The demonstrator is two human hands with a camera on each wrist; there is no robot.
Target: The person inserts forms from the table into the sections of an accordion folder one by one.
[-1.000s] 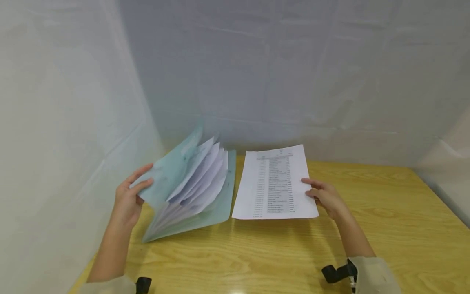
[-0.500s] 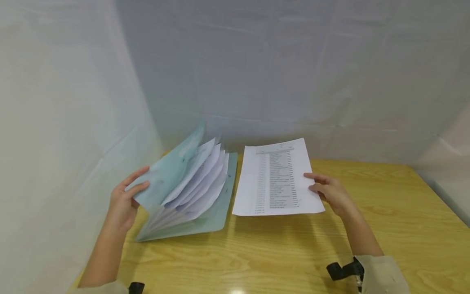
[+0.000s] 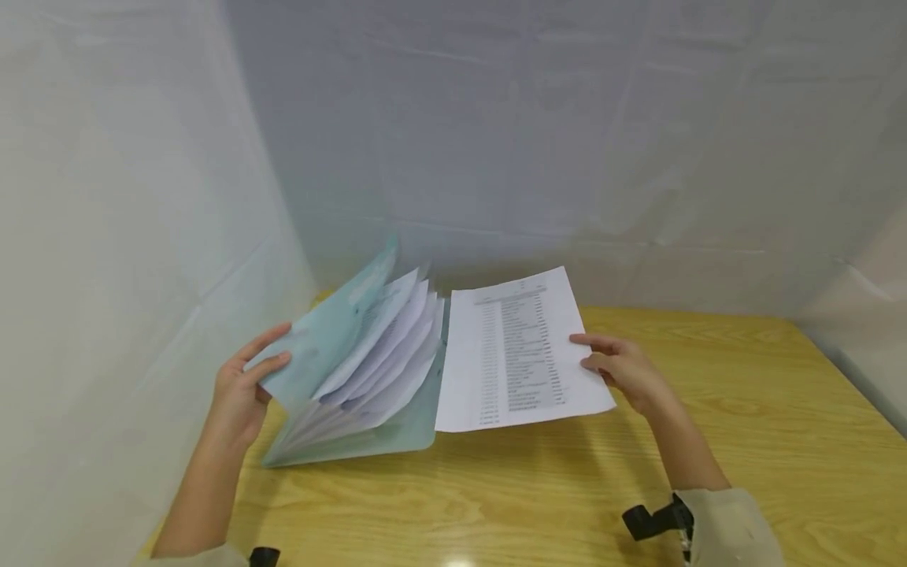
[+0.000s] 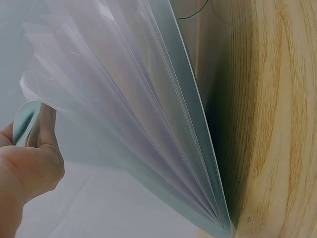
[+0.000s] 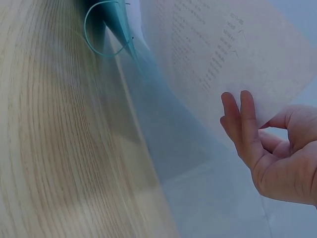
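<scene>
Nearest the camera, at the bottom of the head view, two pale sleeves and the dark straps of the wrist cameras frame the wooden desk (image 3: 538, 504), whose grain fills the lower half of the frame. Further in, at the left centre, the left hand (image 3: 244, 390) holds up the front cover of a pale green expanding folder (image 3: 368, 370); its grip is a pinch, fingers curled over the cover's corner with the thumb behind, and the left wrist view shows the fingertips (image 4: 42, 134) wrapped round that translucent edge. The folder stands fanned wide, its white and clear pockets spread apart, its back panel lying on the desk. At the centre right, the right hand (image 3: 623, 374) holds a printed sheet (image 3: 513, 350) by its right edge, lifted off the desk and tilted, with its left edge touching or overlapping the folder's back panel. The right wrist view shows two fingers (image 5: 240, 124) laid straight under the paper with the thumb curled toward them, so this grip reads as a light pinch on the sheet rather than a spread hand. Judging by how things lie, the folder is already opened and held ready, and the sheet is brought up to its mouth but not yet inside any pocket; which pocket it lines up with cannot be told. Beyond the desk, white fabric walls close off the back and both sides.
</scene>
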